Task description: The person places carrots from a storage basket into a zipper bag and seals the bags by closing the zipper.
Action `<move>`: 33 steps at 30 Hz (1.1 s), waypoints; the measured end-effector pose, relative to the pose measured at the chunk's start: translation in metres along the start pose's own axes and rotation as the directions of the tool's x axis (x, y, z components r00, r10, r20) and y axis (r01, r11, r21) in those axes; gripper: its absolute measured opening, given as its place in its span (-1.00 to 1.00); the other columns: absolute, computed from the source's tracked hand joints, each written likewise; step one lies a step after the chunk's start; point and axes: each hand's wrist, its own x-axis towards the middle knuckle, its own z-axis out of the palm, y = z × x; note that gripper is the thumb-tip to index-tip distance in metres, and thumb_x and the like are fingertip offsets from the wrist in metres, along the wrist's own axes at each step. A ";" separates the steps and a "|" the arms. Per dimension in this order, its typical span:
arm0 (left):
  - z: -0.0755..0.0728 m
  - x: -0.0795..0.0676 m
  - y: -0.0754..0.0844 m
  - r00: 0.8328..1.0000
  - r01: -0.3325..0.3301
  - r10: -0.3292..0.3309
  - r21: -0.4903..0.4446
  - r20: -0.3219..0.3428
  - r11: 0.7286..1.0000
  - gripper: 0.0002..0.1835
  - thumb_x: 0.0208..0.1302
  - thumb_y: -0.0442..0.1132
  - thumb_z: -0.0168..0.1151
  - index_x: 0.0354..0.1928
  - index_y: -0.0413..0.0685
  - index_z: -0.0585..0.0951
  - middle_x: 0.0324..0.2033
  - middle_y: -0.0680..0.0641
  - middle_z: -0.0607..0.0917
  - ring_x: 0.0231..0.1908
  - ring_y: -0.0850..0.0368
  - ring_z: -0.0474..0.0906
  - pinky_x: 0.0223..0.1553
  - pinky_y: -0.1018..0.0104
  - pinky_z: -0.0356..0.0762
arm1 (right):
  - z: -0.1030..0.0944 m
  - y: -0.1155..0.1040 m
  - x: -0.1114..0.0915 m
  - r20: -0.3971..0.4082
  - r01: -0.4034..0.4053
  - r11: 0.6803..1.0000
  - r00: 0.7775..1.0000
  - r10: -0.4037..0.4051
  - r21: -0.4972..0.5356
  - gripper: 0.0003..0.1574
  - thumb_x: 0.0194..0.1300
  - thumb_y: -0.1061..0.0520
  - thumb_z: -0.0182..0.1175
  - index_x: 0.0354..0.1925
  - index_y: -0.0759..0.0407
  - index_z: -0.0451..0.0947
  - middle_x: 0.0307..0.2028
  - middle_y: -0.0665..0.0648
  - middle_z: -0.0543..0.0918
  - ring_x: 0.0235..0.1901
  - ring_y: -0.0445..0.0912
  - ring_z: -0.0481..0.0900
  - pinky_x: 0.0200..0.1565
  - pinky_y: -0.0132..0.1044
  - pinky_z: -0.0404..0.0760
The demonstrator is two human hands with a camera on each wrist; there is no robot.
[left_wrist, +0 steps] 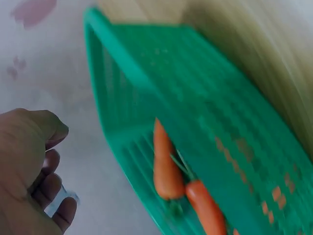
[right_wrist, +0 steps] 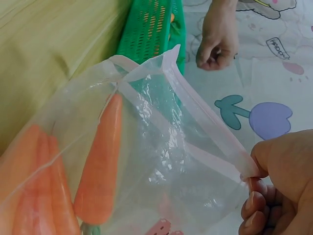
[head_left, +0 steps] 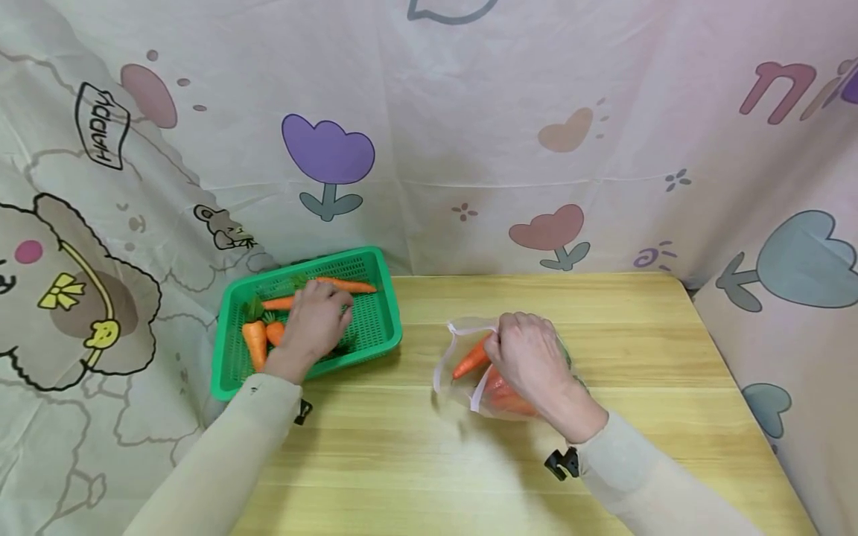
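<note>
My left hand (head_left: 316,318) hovers over the green plastic basket (head_left: 391,336), its fingers loosely bent. In the left wrist view nothing shows between the fingers of that hand (left_wrist: 34,171). Whole carrots with short green tops lie in the basket, among them an upright-lying carrot (head_left: 255,345) at its left side. A clear plastic bag with a pale pink rim (right_wrist: 203,120) hangs from my right hand (head_left: 529,357), which pinches the rim between thumb and fingers. Inside the bag, one carrot (right_wrist: 100,161) leans apart from several bunched carrots (right_wrist: 36,186). The bag's mouth faces the basket.
A light wooden table (head_left: 402,476) carries the basket at the left and the bag right of the middle. A printed cloth (head_left: 442,134) hangs right behind the table and along its sides.
</note>
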 end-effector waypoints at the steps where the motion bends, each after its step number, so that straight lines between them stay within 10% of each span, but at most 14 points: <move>1: -0.001 0.000 -0.007 1.000 0.019 -0.019 0.005 0.018 1.000 -0.83 0.51 -0.21 0.27 -0.02 -0.09 0.75 -0.04 -0.19 0.65 -0.04 -0.20 0.41 -0.06 -0.08 0.35 | 0.000 0.001 0.000 0.001 -0.001 1.000 1.000 0.001 -0.001 -0.69 0.23 0.21 0.22 -0.60 0.13 0.36 -0.63 0.05 0.41 -0.57 0.02 0.41 -0.35 -0.04 0.51; 15: 0.007 -0.014 -0.071 0.985 0.054 -0.074 0.130 0.154 0.990 -0.79 0.48 -0.36 0.20 0.05 -0.19 0.72 -0.07 -0.25 0.61 -0.04 -0.25 0.37 -0.08 -0.14 0.36 | 0.000 0.005 0.002 0.007 -0.032 0.999 0.999 0.032 0.004 -0.64 0.24 0.20 0.22 -0.62 0.10 0.32 -0.64 0.05 0.39 -0.57 0.02 0.39 -0.42 -0.10 0.39; 33: 0.027 -0.028 -0.094 0.935 -0.029 -0.045 0.202 0.352 0.979 -0.58 0.39 -0.31 0.39 0.24 -0.15 0.59 0.17 -0.33 0.55 0.21 -0.36 0.38 0.25 -0.41 0.36 | 0.001 0.005 0.001 0.001 -0.021 1.000 1.000 0.021 -0.003 -0.60 0.27 0.18 0.26 -0.63 0.10 0.33 -0.65 0.03 0.38 -0.57 0.01 0.39 -0.38 -0.04 0.47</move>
